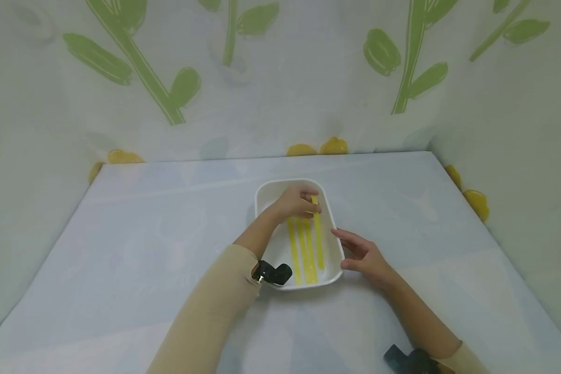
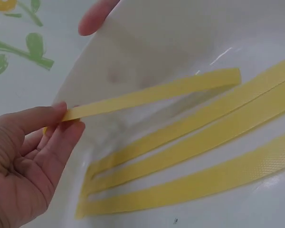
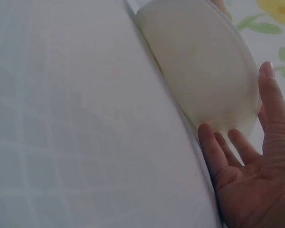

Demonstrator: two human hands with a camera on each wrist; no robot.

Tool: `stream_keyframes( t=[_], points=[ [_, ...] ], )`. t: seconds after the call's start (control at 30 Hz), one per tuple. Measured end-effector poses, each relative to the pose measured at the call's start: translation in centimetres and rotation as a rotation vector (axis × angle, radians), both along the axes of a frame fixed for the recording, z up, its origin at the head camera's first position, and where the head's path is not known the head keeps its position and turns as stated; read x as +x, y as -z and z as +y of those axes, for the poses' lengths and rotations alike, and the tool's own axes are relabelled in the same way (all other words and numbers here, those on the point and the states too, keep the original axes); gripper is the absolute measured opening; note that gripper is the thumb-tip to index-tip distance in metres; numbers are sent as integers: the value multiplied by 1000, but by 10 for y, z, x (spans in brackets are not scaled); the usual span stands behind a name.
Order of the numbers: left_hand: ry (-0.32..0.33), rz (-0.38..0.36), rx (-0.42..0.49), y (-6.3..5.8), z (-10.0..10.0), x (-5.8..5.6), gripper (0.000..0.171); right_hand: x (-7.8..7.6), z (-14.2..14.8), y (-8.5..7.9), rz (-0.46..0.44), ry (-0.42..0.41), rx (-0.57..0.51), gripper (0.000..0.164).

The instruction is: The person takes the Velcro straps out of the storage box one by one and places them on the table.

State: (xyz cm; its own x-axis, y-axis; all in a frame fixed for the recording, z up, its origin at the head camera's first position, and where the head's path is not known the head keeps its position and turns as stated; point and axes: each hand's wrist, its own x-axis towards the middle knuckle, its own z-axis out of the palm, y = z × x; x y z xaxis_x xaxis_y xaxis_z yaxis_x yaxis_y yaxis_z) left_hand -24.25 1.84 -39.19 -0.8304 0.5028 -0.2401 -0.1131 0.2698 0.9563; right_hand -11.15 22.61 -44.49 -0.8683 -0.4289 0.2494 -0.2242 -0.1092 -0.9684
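Strip (image 2: pixel 152 95): yellow, flat, narrow, straight-edged; free end cut square.
Location: inside white tray (image 1: pixel 278 244), near its right wall, beside other strips (image 2: pixel 185 192).
Long axis: runs near to far, roughly along tray's length; free end points to the near side.
Left grip (image 1: pixel 297 203): pinches strip's far end.
Right grip (image 1: pixel 366 259): loose, fingers spread at tray's right side.

One yellow strip (image 2: pixel 152 95), far end raised, runs near the white basin's (image 1: pixel 276 250) right edge, beside three flat-lying yellow strips (image 2: pixel 194 144).

Plain beige sleeves (image 1: pixel 210 311); black left wrist camera (image 1: pixel 279 274), black right wrist camera (image 1: pixel 412 360).
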Motion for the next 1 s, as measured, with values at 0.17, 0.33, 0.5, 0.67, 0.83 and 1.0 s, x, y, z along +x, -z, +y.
stream_keyframes(
  t=[0.17,0.33,0.5,0.67,0.83,1.0],
  points=[
    [28,-5,22,-4,-4,-2,59,-1,-1,-2,-14,13,21,62],
    [52,-24,66,-13,-6,-3,66,-3,-1,-1,-10,14,23,60],
    [84,-44,137,-21,-7,-3,72,-5,1,-1,-10,28,38,58],
    [105,-44,141,-28,-11,-3,74,-4,1,-1,-22,38,45,58],
    [113,-22,118,-35,-19,-1,77,-4,1,-1,-21,24,21,57],
    [98,21,103,-42,-31,1,79,-5,0,0,-7,1,5,57]
  ],
)
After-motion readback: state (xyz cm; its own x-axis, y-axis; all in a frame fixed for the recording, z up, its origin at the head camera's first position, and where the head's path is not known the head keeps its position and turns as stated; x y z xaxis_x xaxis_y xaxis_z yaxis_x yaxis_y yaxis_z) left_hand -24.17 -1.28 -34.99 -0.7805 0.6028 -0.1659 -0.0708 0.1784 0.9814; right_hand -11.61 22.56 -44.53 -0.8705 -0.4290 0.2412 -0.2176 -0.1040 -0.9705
